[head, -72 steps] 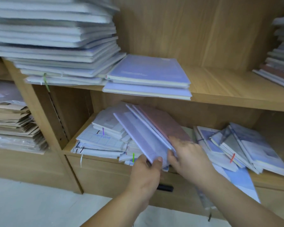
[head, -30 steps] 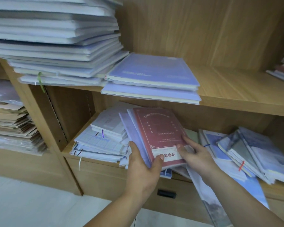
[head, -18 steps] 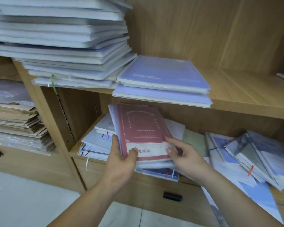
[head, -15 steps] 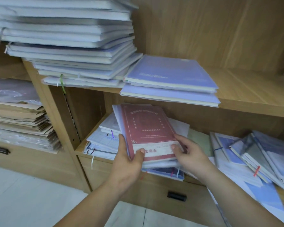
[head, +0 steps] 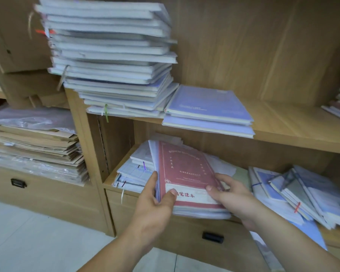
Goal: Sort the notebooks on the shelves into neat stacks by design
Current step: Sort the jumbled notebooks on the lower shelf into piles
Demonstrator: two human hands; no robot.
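Gripping the near-left edge of a thin bundle of notebooks (head: 200, 213) with the left hand (head: 155, 201), thumb on the top cover, fingers curled along the side. Pinching the near-right edge with the right hand (head: 232, 195), thumb pressing on the cover (fingers underneath, hidden). Carrying a red notebook (head: 186, 173) on top, matte card with pale print and a white title band, over several pale lilac ones, all at the front of the lower shelf (head: 108, 184) and jutting past its lip. Judging the bundle light but floppy, with smooth covers apt to slide. Favouring a hold at both side edges, squeezing through the whole thickness. Sitting between grid-printed notebooks (head: 132, 171) on the left and slumped bluish notebooks (head: 302, 189) on the right. Showing above, on the wooden upper shelf (head: 302, 138), a tall uneven stack (head: 114, 55) beside two flat lilac notebooks (head: 208, 107).
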